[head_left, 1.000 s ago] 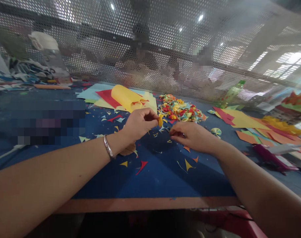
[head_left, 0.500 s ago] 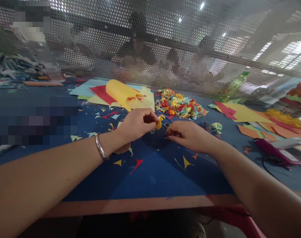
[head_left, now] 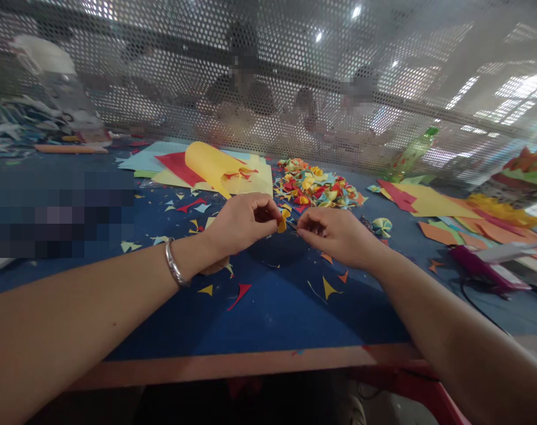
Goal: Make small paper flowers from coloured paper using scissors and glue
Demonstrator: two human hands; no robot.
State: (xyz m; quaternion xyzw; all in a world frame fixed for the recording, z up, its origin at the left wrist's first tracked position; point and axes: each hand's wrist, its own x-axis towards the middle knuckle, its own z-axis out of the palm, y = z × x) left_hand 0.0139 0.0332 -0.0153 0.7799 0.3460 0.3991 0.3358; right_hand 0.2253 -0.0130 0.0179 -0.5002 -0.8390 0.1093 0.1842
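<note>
Fingers [head_left: 272, 209] of the left hand [head_left: 244, 227] pinch a yellow paper piece [head_left: 282, 222]

Was dimly lit; glared white at upper-right window [head_left: 523, 103] and overhead lamp [head_left: 356, 11]; shadowed softly across blue tabletop [head_left: 268, 327]; blurred at perforated screen [head_left: 171, 38]; stretched toward edges; pixelated in patches.

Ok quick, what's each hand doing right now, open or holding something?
Left hand: closed, pinching a small yellow paper piece.
Right hand: curled close by; can't tell whether it holds anything.

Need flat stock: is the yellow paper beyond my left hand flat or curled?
Curled: the yellow paper arches into a loose roll.
</note>
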